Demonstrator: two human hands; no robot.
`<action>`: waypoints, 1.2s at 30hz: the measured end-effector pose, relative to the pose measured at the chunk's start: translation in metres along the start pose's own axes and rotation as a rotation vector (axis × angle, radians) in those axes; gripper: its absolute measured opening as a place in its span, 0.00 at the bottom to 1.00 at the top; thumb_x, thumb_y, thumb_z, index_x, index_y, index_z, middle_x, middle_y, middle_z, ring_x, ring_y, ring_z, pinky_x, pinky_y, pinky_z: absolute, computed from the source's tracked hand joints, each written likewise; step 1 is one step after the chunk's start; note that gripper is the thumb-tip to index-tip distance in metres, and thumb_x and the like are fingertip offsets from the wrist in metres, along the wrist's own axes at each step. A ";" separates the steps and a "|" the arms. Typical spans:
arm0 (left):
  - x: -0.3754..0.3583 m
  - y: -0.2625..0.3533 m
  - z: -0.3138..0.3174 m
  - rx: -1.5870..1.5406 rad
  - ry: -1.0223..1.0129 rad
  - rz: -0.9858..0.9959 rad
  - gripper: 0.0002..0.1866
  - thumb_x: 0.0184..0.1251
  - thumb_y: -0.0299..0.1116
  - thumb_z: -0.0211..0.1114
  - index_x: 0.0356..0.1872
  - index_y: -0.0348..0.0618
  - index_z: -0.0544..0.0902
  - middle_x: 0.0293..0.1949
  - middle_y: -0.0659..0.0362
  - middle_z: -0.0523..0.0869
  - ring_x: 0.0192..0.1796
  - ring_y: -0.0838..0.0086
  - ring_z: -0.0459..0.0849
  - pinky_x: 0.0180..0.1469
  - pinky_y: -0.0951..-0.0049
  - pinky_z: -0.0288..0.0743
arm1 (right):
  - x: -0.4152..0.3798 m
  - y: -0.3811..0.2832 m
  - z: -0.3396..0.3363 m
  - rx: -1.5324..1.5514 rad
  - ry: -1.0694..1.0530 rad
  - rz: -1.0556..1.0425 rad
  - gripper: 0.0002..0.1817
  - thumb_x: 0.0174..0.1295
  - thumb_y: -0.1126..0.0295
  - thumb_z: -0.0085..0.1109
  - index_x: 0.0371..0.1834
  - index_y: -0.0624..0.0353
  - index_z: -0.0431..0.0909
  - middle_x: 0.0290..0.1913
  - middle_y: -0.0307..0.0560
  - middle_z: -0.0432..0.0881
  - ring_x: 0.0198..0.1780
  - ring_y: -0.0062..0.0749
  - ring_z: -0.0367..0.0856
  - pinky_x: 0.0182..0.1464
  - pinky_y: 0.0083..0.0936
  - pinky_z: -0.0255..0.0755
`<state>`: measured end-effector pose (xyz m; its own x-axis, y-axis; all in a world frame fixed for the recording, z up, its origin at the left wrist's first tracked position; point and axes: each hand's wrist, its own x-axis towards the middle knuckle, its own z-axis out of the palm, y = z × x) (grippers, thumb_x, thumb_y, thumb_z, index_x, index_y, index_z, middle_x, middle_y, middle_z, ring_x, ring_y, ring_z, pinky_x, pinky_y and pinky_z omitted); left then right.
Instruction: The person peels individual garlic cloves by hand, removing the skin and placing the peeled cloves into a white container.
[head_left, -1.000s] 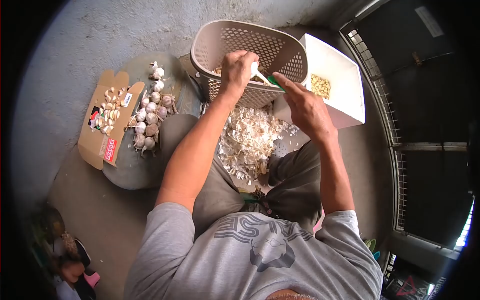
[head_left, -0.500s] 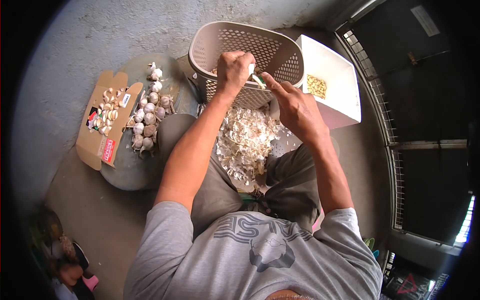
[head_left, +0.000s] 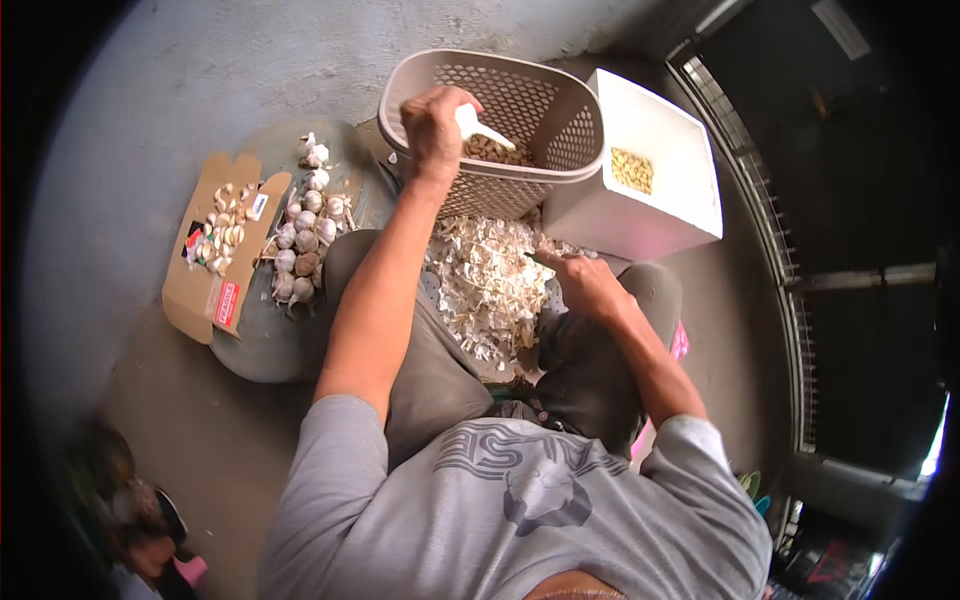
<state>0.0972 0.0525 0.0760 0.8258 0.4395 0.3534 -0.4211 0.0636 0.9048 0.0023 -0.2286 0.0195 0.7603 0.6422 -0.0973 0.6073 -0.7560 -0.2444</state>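
Note:
My left hand (head_left: 432, 125) is closed around a white garlic bulb (head_left: 468, 122), whose pale stem points right over the open top of the plastic basket (head_left: 500, 172). Lower down, above a heap of papery garlic skins (head_left: 490, 290), my right hand (head_left: 590, 285) is closed with the index finger stretched forward. A thin dark tip shows past that finger; it looks like a small knife, mostly hidden by the hand. Brownish pieces, perhaps cloves, lie in the basket's bottom. Whole garlic bulbs (head_left: 305, 238) sit in a group on a round grey surface (head_left: 245, 350) to the left.
An opened cardboard box (head_left: 190, 300) with loose garlic cloves (head_left: 222, 230) lies at the left. Right of the basket stands a white foam box (head_left: 660, 215) holding peeled cloves (head_left: 632, 170). A wall rises behind; a dark gate (head_left: 860, 200) is at the right.
My left hand has moved slightly left with the garlic bulb, its stem now pointing right. My right hand has dropped away from the bulb, down over the skins.

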 end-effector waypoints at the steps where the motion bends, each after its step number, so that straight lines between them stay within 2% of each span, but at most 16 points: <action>1: -0.005 -0.007 0.001 0.036 -0.072 0.069 0.16 0.62 0.36 0.60 0.22 0.36 0.89 0.22 0.61 0.87 0.25 0.79 0.81 0.29 0.76 0.67 | 0.000 0.000 -0.001 0.074 0.222 -0.109 0.32 0.62 0.84 0.52 0.72 0.53 0.77 0.48 0.71 0.86 0.45 0.61 0.88 0.51 0.47 0.81; 3: -0.018 -0.012 0.012 -0.036 -0.149 -0.115 0.13 0.62 0.34 0.63 0.25 0.35 0.89 0.24 0.61 0.87 0.27 0.80 0.81 0.30 0.77 0.70 | 0.007 -0.006 -0.035 0.336 0.252 0.092 0.27 0.69 0.79 0.56 0.72 0.55 0.76 0.52 0.67 0.87 0.42 0.55 0.89 0.47 0.42 0.82; 4: -0.019 -0.020 0.021 -0.198 -0.169 -0.185 0.09 0.62 0.31 0.67 0.30 0.35 0.90 0.26 0.62 0.87 0.28 0.80 0.81 0.32 0.77 0.72 | 0.014 -0.011 -0.052 0.506 0.225 0.383 0.22 0.70 0.76 0.58 0.68 0.56 0.78 0.49 0.59 0.89 0.44 0.45 0.90 0.46 0.37 0.82; 5: -0.021 -0.019 0.025 -0.266 -0.189 -0.221 0.08 0.63 0.31 0.71 0.34 0.35 0.90 0.27 0.62 0.87 0.29 0.81 0.81 0.33 0.79 0.73 | 0.019 0.003 -0.050 0.701 0.330 0.327 0.21 0.72 0.71 0.62 0.67 0.61 0.77 0.40 0.46 0.87 0.33 0.33 0.85 0.36 0.29 0.78; 7: -0.024 -0.019 0.031 -0.274 -0.185 -0.331 0.10 0.65 0.35 0.75 0.35 0.37 0.89 0.28 0.60 0.88 0.29 0.80 0.83 0.34 0.79 0.75 | 0.026 -0.002 -0.067 1.054 0.425 0.281 0.22 0.72 0.67 0.66 0.65 0.64 0.76 0.35 0.37 0.82 0.29 0.21 0.78 0.30 0.22 0.73; 9: -0.029 -0.025 0.039 -0.370 -0.143 -0.416 0.17 0.64 0.43 0.79 0.30 0.40 0.85 0.25 0.62 0.85 0.25 0.82 0.81 0.30 0.82 0.73 | 0.040 -0.018 -0.072 1.189 0.411 0.306 0.23 0.70 0.66 0.69 0.63 0.65 0.76 0.32 0.36 0.80 0.28 0.16 0.76 0.28 0.19 0.71; 11: -0.035 -0.025 0.043 -0.461 -0.204 -0.439 0.19 0.65 0.47 0.78 0.31 0.41 0.85 0.26 0.61 0.86 0.26 0.79 0.84 0.32 0.78 0.77 | 0.054 -0.026 -0.060 1.109 0.437 0.249 0.22 0.68 0.66 0.72 0.60 0.64 0.78 0.33 0.35 0.81 0.27 0.15 0.75 0.27 0.18 0.69; 13: -0.038 -0.021 0.041 -0.530 -0.235 -0.468 0.19 0.66 0.48 0.77 0.32 0.41 0.85 0.27 0.60 0.87 0.27 0.76 0.86 0.34 0.76 0.79 | 0.063 -0.019 -0.051 1.226 0.421 0.236 0.19 0.68 0.67 0.72 0.58 0.64 0.80 0.34 0.35 0.81 0.28 0.15 0.75 0.28 0.18 0.69; 18: -0.039 -0.031 0.028 -0.604 -0.355 -0.570 0.17 0.78 0.46 0.65 0.39 0.39 0.86 0.37 0.57 0.88 0.39 0.72 0.89 0.46 0.70 0.82 | 0.062 -0.024 -0.066 0.987 0.411 0.236 0.16 0.68 0.69 0.71 0.54 0.63 0.81 0.34 0.34 0.81 0.31 0.14 0.75 0.31 0.20 0.70; 21: -0.042 -0.038 0.032 -0.595 -0.275 -0.592 0.16 0.79 0.44 0.64 0.40 0.41 0.86 0.37 0.58 0.89 0.40 0.72 0.88 0.45 0.70 0.81 | 0.065 -0.022 -0.065 0.978 0.376 0.203 0.14 0.67 0.71 0.73 0.50 0.63 0.81 0.33 0.33 0.80 0.34 0.15 0.76 0.35 0.21 0.73; 24: -0.043 -0.032 0.030 -0.617 -0.323 -0.592 0.16 0.80 0.46 0.62 0.40 0.43 0.86 0.36 0.60 0.89 0.41 0.72 0.88 0.42 0.69 0.82 | 0.067 -0.022 -0.062 0.967 0.442 0.167 0.11 0.66 0.73 0.72 0.47 0.64 0.81 0.33 0.34 0.80 0.35 0.16 0.77 0.35 0.23 0.73; 26: -0.045 -0.029 0.029 -0.568 -0.370 -0.732 0.18 0.81 0.48 0.59 0.40 0.44 0.86 0.36 0.60 0.89 0.38 0.72 0.88 0.36 0.69 0.82 | 0.070 -0.019 -0.065 0.832 0.565 0.163 0.09 0.65 0.76 0.71 0.44 0.64 0.81 0.32 0.38 0.82 0.34 0.19 0.78 0.35 0.25 0.73; 29: -0.047 -0.027 0.032 -0.522 -0.461 -0.909 0.22 0.80 0.53 0.56 0.40 0.43 0.86 0.34 0.58 0.89 0.30 0.70 0.89 0.23 0.68 0.79 | 0.065 -0.027 -0.086 0.457 0.605 0.096 0.08 0.61 0.79 0.70 0.41 0.64 0.80 0.34 0.46 0.85 0.33 0.32 0.83 0.35 0.29 0.76; 30: -0.047 -0.031 0.032 -0.590 -0.484 -0.948 0.22 0.80 0.52 0.57 0.38 0.43 0.85 0.32 0.57 0.89 0.29 0.69 0.89 0.21 0.68 0.78 | 0.063 -0.026 -0.090 0.309 0.625 -0.020 0.11 0.56 0.82 0.68 0.40 0.62 0.80 0.40 0.51 0.86 0.35 0.45 0.83 0.38 0.33 0.78; 33: -0.039 -0.045 0.029 -0.670 -0.537 -1.033 0.22 0.78 0.53 0.60 0.37 0.42 0.85 0.29 0.57 0.88 0.28 0.70 0.90 0.21 0.68 0.80 | 0.050 -0.043 -0.104 -0.035 0.604 -0.318 0.11 0.53 0.80 0.66 0.40 0.60 0.79 0.43 0.49 0.86 0.39 0.45 0.81 0.41 0.36 0.79; 36: -0.042 -0.014 0.027 -0.518 -0.554 -0.962 0.22 0.72 0.54 0.68 0.35 0.42 0.85 0.29 0.59 0.87 0.28 0.73 0.88 0.22 0.71 0.83 | 0.030 -0.052 -0.102 -0.178 0.522 -0.363 0.11 0.54 0.77 0.63 0.40 0.58 0.78 0.49 0.46 0.85 0.40 0.40 0.79 0.42 0.36 0.78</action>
<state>0.0784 0.0087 0.0550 0.8771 -0.4164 -0.2395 0.4541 0.5562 0.6960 0.0165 -0.1828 0.1276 0.4849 0.7481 0.4530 0.8408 -0.5413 -0.0062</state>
